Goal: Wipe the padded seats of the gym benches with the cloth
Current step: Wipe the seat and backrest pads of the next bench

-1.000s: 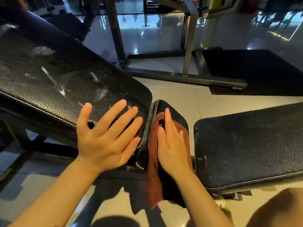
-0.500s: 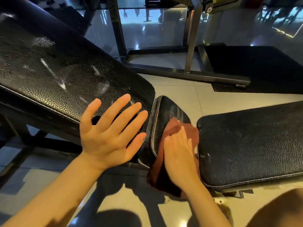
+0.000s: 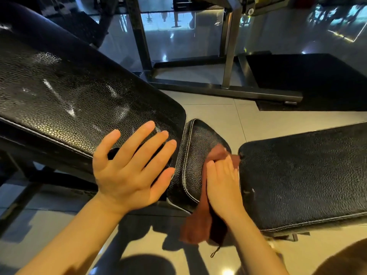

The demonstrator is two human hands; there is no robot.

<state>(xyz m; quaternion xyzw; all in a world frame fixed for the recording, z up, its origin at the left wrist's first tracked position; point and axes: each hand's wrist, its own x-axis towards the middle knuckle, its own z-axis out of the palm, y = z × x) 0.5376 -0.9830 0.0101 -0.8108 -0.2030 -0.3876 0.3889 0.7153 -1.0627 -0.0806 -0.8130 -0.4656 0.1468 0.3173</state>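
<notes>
A small black padded seat (image 3: 195,155) sits between a long inclined backrest pad (image 3: 69,96) on the left and another black bench pad (image 3: 303,175) on the right. My right hand (image 3: 223,181) lies flat with straight fingers on a reddish-brown cloth (image 3: 200,221), pressing it against the small seat's right side; the cloth's lower end hangs below the seat. With fingers spread, my left hand (image 3: 131,165) hovers flat over the lower end of the backrest pad, holding nothing.
A grey metal machine frame (image 3: 226,92) stands on the tiled floor behind the benches, beside a black rubber mat (image 3: 309,76). Dark bench supports (image 3: 23,175) run beneath the backrest at left. Light tiles lie in front.
My right hand has slid the cloth from the middle of the small seat toward its right edge and nearer to me. My left hand has stayed spread by the backrest's end.
</notes>
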